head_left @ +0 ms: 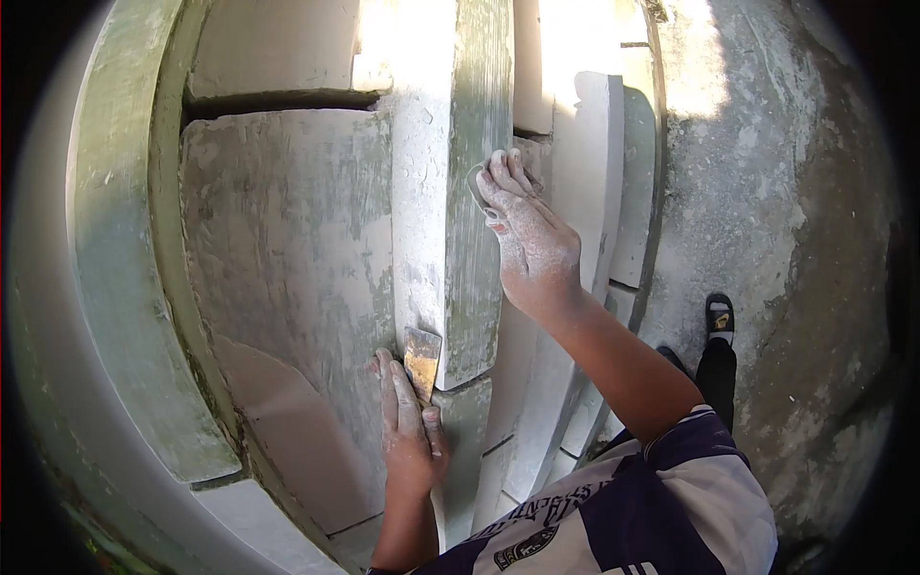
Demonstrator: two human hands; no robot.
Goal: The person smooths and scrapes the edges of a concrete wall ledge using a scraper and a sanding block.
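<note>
Your left hand (407, 422) has a flat scraper (422, 359) pinched between the thumb and the extended fingers, its stained blade angled up beside the lower end of the green-streaked bar (479, 249). Your right hand (532, 225), fingers curled close together and dusted white, grips a thin grey-green sheet (476, 187) against that same bar, higher up; what the sheet is made of, you cannot tell from here. The bar's white side face is chipped and pitted. To its left, the long bay between this bar and the curved outer bar (115, 249) holds a large pale panel (287, 211), streaked grey-green, with a dark gap separating it from the smaller panel (273, 48) above. On your right is the blotchy concrete floor (767, 192), where a dark sandal (719, 314) shows on one foot.
</note>
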